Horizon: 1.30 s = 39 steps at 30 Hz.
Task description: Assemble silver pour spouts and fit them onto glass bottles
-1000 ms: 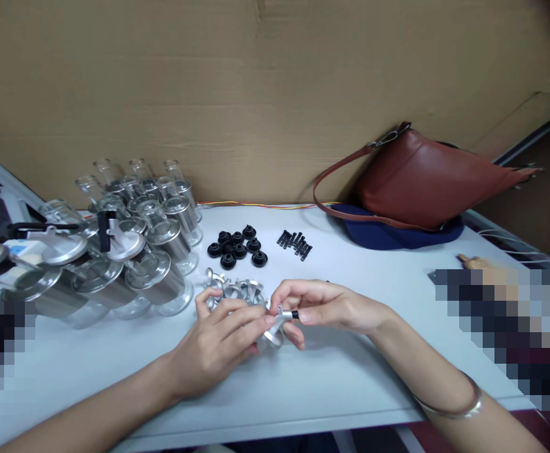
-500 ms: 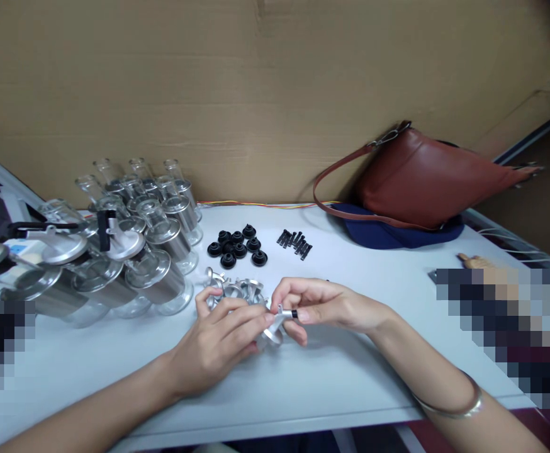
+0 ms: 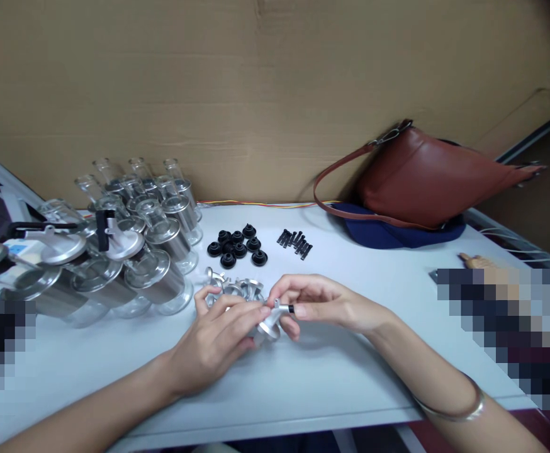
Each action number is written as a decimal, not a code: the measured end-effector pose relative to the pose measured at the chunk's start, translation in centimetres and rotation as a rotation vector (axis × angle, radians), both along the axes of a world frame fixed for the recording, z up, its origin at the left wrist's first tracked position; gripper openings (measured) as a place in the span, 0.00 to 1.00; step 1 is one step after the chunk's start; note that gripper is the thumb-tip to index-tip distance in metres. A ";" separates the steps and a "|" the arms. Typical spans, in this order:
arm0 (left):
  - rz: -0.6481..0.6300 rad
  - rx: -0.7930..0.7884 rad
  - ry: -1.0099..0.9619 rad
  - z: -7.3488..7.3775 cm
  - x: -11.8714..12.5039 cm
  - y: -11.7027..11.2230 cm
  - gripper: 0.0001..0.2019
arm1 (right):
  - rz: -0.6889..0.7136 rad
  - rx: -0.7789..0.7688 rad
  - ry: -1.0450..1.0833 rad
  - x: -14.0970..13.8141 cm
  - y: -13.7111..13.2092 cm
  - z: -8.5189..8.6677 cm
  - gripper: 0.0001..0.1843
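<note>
- Lid (image 3: 269, 329), silver and tilted, is between both hands, above the worktop (image 3: 350, 371); its stem points right and ends in a black tip (image 3: 291, 309).
- The left hand (image 3: 211, 333), palm down, holds the lid's left side in its fingertips; their undersides are hidden, so the exact grip cannot be told.
- The right hand (image 3: 325, 302) makes a narrow pinch, thumb against the tip, index finger by the stem.
- Judging by this, the step is fine work at the tip. The left hand does best as the clamp: firm on the lid's rim, without bending the stem.
- Any push or turn from the right thumb should run along the stem's own line; a sideways push could skew the tip or make the lid roll.
- The silver parts (image 3: 252, 288) lie just beyond the lid and to its left, close to the left fingers, so small wrist movements are safest; a wide one may scatter them.
- The black discs (image 3: 240, 250) sit farther beyond the lid, to its left, and the pins (image 3: 298, 240) beyond it to the right: both out of the way.
- The bottles (image 3: 155, 277) stand well left of the lid; the left elbow should stay low and clear of their glass.
</note>
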<state>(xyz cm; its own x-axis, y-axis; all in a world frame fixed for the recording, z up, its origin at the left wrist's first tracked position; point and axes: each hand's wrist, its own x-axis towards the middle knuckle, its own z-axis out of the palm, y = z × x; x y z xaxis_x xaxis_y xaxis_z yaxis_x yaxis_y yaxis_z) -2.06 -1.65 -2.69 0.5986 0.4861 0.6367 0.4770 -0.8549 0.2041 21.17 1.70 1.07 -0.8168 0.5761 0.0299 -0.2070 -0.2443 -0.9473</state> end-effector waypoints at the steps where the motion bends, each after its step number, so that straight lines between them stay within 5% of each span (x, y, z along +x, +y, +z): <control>1: 0.006 -0.010 0.000 0.0 0.0 0.0 0.18 | 0.000 0.014 -0.003 0.0 0.0 0.0 0.18; 14: -0.023 -0.081 -0.045 -0.3 -0.2 0.1 0.22 | -0.052 -0.034 0.023 -0.2 0.1 -0.4 0.16; 21: -0.038 -0.084 -0.063 0.0 -0.3 0.3 0.08 | -0.135 -0.011 0.021 -0.1 0.3 -0.3 0.13; 23: -0.070 -0.077 -0.065 0.5 -0.2 0.3 0.10 | -0.167 0.011 -0.014 0.0 0.3 -0.4 0.10; 30: -0.118 -0.007 -0.030 1.2 0.1 0.7 0.22 | -0.393 0.099 -0.229 -0.4 0.5 -0.2 0.12; 39: -0.085 -0.032 -0.223 1.1 -0.1 0.8 0.15 | -0.751 0.158 -0.368 -0.7 1.0 0.1 0.27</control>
